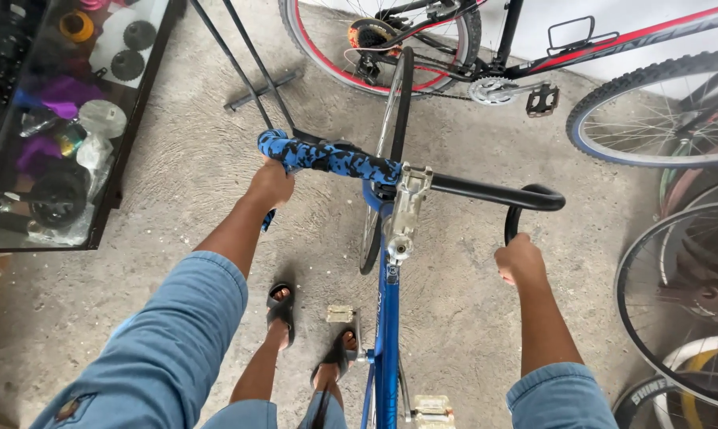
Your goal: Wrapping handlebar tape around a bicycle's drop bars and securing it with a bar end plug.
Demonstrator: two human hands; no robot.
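Note:
A blue bicycle frame [387, 318] stands under me with a drop handlebar across the middle of the view. The bar's left side [327, 158] is wrapped in blue and black patterned tape; the right side [494, 193] is bare black. My left hand [272, 184] is closed on the left drop, just under the taped curve. My right hand [520, 258] grips the lower end of the bare right drop. A silver stem [405, 208] sits at the bar's centre above the thin front wheel [391, 135].
A glass display case [49, 119] of bike parts stands at the left. A red and black bicycle [518, 56] leans along the far wall. Loose wheels and tyres [685, 302] pile at the right. My sandalled feet [279, 310] rest on the concrete floor beside a silver pedal [340, 314].

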